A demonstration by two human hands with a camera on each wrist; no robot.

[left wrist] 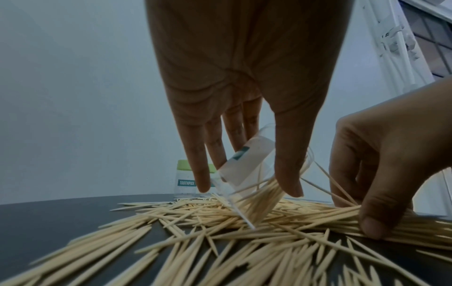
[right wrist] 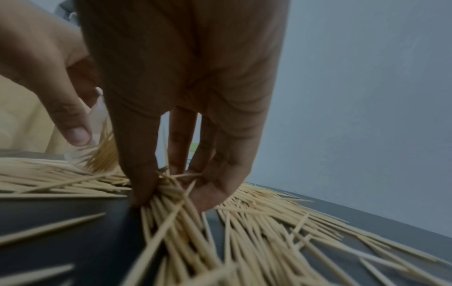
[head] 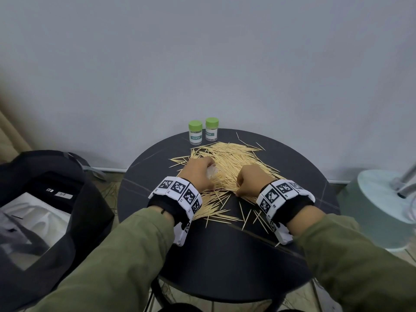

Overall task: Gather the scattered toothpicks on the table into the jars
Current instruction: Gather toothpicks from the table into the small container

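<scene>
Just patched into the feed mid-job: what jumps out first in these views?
A big heap of toothpicks sprawls across the round dark table. The left hand holds an open clear jar tilted over the pile, some toothpicks already inside, while the right hand pinches a bundle beside it. Two green-lidded jars stand closed at the table's far edge.

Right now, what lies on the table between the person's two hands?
Only loose toothpicks on the dark table, between the left hand holding the open jar and the right hand; head view shows it.
</scene>
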